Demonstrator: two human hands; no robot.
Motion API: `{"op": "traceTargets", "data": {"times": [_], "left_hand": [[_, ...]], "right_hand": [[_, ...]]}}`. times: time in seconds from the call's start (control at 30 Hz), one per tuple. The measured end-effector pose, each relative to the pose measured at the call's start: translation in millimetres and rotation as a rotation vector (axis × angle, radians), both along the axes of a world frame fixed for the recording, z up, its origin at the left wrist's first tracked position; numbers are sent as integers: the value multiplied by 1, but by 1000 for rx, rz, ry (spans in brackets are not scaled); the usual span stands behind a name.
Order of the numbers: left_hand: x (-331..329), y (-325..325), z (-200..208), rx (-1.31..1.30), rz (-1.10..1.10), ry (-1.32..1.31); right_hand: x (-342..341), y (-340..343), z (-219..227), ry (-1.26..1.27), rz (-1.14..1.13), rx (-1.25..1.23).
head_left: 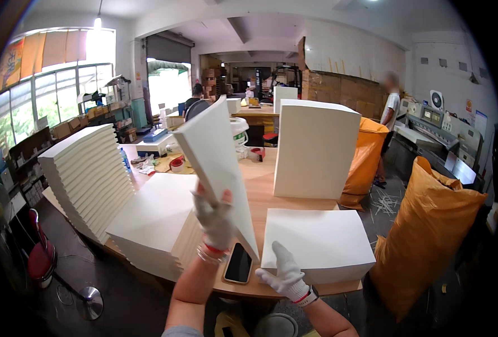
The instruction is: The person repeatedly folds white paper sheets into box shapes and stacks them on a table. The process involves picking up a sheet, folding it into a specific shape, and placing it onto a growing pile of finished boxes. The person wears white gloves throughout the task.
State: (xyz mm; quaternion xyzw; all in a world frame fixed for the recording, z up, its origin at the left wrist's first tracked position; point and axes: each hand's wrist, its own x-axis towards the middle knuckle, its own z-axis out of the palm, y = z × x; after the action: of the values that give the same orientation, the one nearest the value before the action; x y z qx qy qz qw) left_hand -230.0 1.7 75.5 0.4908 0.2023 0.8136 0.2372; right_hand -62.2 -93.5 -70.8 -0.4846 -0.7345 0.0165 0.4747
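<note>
My left hand (214, 218), in a white glove with bare fingertips, is closed on a thick slab of white paper sheets (218, 163) that stands on edge and leans left. My right hand (284, 274), gloved too, has its fingers spread against the near left corner of a low white paper stack (319, 238). Between the hands lies a black-screened phone (238, 264). Left of the held slab is another low paper stack (153, 208), its right side stepped. Behind the right stack rises a tall white paper stack (316, 151).
A tall stack in staggered layers (89, 177) stands at the table's left end. Orange sacks (428, 236) stand right of the table. Tape rolls (177, 163) and a white bucket (239, 132) sit farther back. A person (392, 104) stands at the right; another sits beyond the table.
</note>
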Motion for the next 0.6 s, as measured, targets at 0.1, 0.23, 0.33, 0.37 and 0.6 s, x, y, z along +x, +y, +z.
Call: {"op": "traceTargets", "data": {"times": [0.1, 0.23, 0.33, 0.37, 0.6], "left_hand": [[11, -37, -23, 152, 201, 250], [24, -65, 20, 487, 350, 470], [30, -64, 56, 775, 460, 501], [30, -62, 62, 714, 512, 572], [-91, 4, 60, 280, 57, 836]], "right_hand": [[-28, 19, 18, 197, 125, 119], [-71, 57, 12, 309, 278, 276], [-65, 63, -1, 792, 812, -17], [-72, 72, -3, 927, 1021, -92], [-164, 117, 57, 896, 670, -224]]}}
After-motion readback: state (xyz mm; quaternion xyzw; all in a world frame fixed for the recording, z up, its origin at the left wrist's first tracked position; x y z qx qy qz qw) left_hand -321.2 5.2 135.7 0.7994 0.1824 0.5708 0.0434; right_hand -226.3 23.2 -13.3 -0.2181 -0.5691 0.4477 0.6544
